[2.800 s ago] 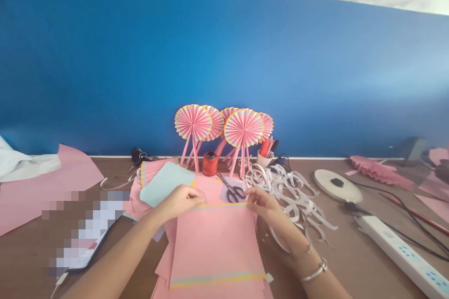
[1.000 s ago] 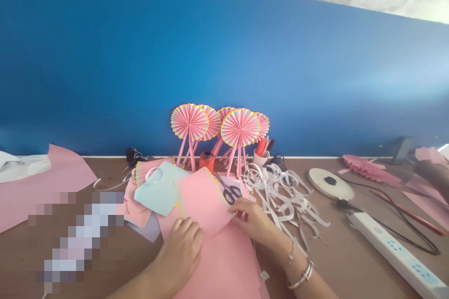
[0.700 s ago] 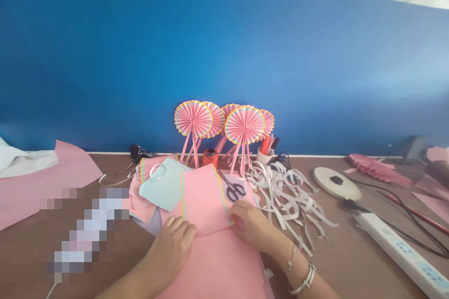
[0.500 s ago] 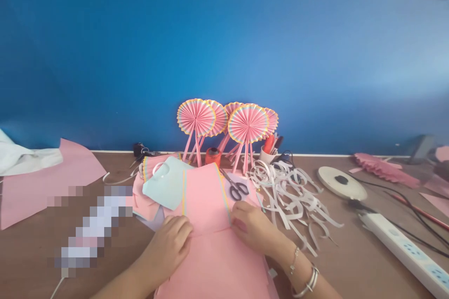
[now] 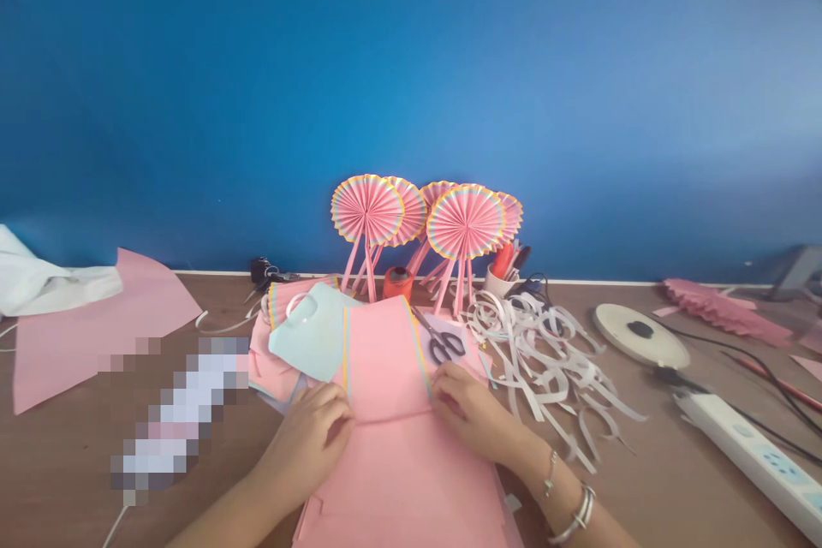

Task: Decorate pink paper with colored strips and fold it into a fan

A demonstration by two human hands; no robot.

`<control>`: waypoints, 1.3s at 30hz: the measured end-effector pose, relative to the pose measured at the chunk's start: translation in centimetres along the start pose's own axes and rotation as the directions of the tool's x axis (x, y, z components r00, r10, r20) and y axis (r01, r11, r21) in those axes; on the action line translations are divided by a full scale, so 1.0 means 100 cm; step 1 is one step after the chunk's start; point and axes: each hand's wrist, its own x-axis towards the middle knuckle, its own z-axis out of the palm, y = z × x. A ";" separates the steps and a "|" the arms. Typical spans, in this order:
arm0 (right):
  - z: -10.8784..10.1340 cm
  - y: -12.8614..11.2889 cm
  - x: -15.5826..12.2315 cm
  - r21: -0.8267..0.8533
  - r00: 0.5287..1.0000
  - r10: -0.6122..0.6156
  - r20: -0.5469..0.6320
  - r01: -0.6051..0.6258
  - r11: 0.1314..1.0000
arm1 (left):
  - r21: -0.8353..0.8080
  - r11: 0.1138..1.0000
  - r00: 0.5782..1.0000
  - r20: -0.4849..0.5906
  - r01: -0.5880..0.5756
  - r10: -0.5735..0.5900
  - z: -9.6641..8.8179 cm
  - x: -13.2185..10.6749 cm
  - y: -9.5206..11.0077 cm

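A pink paper sheet (image 5: pixel 385 360) with yellow and blue striped side edges lies in front of me, its near edge slightly raised as a fold. My left hand (image 5: pixel 314 437) pinches the left end of that near edge with curled fingers. At the right end, my right hand (image 5: pixel 475 415) grips the same edge; its fingertips are partly hidden. Under both hands spreads a stack of plain pink paper (image 5: pixel 404 488). Black-handled scissors (image 5: pixel 444 342) rest just beyond my right hand. A light blue piece of paper (image 5: pixel 312 332) lies beyond my left hand.
Pink pleated paper fans (image 5: pixel 467 223) stand against the blue wall. White curled paper strips (image 5: pixel 545 351) heap up on the right, near a round white lid (image 5: pixel 633 334) and a power strip (image 5: pixel 751 454). Large pink paper (image 5: pixel 96 342) lies at left; an orange tape roll (image 5: pixel 398 283) sits behind.
The whole view has shifted slightly, moving things rightward in the picture. Both hands have curled more at the sheet's near edge, which now looks more raised and bent.
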 end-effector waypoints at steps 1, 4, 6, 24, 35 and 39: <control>0.001 -0.001 0.001 -0.001 1.000 0.010 -0.009 -0.010 1.000 | -0.007 1.000 1.000 0.006 0.015 -0.015 0.001 0.000 0.000; 0.005 0.000 0.003 0.002 0.998 0.045 -0.032 -0.045 0.999 | -0.028 0.998 0.998 0.002 0.059 -0.059 0.003 0.001 -0.002; 0.009 0.001 0.004 0.011 0.996 0.077 -0.045 -0.076 0.997 | -0.043 0.995 0.996 -0.004 0.085 -0.085 0.005 0.002 -0.002; 0.019 0.001 0.010 -0.161 0.987 0.148 -0.070 -0.157 0.974 | 0.173 0.983 0.998 -0.011 0.059 -0.058 0.008 0.005 0.006; 0.023 -0.010 0.003 -0.454 0.953 -0.298 0.058 0.292 0.842 | 0.310 0.910 0.961 0.127 -0.275 0.247 0.012 0.007 0.006; 0.022 -0.011 0.005 -0.450 0.926 -0.369 0.076 0.362 0.817 | 0.321 0.908 0.962 0.130 -0.271 0.241 0.011 0.007 0.007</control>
